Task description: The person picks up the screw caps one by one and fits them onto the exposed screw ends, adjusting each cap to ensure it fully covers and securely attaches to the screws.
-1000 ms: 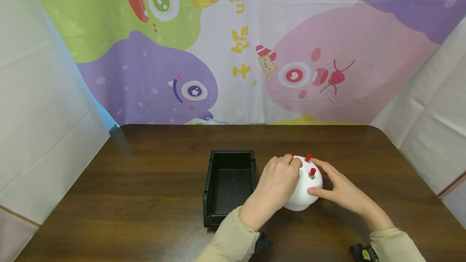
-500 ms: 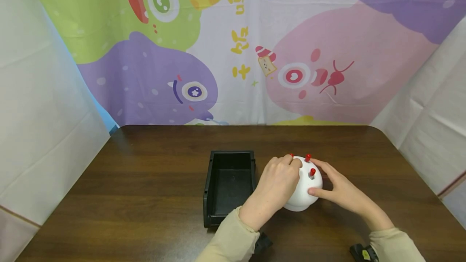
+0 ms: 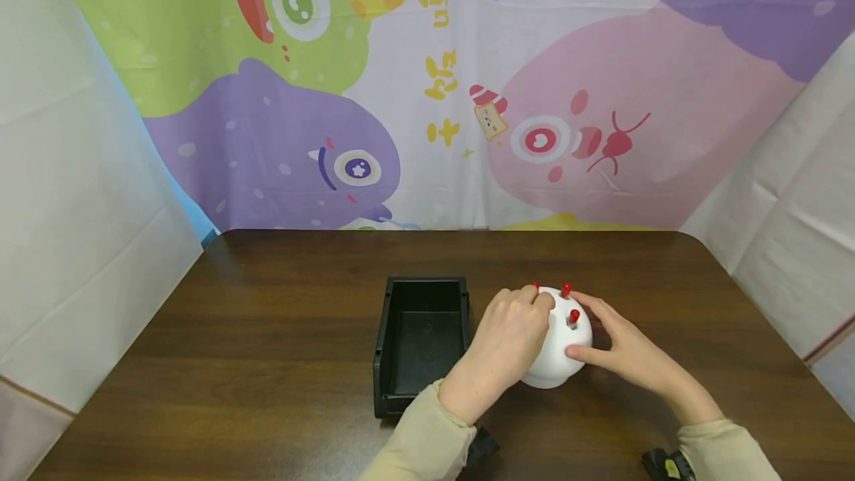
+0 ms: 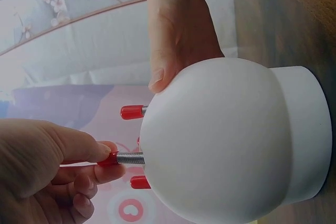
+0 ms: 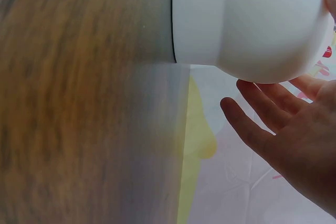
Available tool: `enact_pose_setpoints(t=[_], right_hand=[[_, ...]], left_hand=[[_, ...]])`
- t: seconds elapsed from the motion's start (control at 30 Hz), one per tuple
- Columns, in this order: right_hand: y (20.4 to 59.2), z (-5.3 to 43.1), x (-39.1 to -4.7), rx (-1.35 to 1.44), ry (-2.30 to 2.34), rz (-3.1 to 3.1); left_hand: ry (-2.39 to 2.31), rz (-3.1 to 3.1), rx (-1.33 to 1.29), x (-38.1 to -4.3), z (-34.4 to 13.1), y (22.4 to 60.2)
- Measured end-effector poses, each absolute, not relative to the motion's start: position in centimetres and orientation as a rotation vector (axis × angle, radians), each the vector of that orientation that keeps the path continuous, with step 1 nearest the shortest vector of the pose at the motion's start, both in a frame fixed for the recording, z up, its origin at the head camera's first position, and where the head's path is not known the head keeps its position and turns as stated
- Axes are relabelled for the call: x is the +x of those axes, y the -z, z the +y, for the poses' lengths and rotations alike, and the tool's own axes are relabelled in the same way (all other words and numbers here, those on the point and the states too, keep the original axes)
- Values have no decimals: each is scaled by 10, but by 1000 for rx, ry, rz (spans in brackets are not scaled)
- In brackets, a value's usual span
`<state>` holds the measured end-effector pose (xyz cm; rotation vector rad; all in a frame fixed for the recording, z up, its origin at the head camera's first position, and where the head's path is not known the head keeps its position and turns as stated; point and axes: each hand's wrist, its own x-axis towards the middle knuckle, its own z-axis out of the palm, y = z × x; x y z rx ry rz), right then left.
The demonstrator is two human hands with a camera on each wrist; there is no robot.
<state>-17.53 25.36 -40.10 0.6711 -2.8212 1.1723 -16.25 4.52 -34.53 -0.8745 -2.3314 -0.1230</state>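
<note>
A white rounded dome (image 3: 557, 355) on a short base stands on the table, with several red-capped pins in its top. My left hand (image 3: 510, 332) reaches over its left side. In the left wrist view, that hand's thumb and index finger pinch the red cap of a ribbed metal pin (image 4: 130, 158), whose far end meets the dome. My right hand (image 3: 628, 347) holds the dome's right side between thumb and fingers. Some fingertips touch it from beside in the right wrist view, while the little finger stands apart. Another red-capped pin (image 3: 574, 318) stands near the right thumb.
Left of the dome sits a black open bin (image 3: 427, 347), partly behind the left forearm. The brown wooden table (image 3: 267, 340) ends at a cartoon-printed curtain (image 3: 467, 191). White cloth (image 3: 87, 169) hangs at the sides.
</note>
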Motion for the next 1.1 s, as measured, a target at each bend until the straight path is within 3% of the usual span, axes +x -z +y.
enact_pose_setpoints(t=[1.1], right_hand=[[401, 253, -174, 655, -1184, -2832]], left_hand=[[54, -2337, -844, -161, 48, 345]])
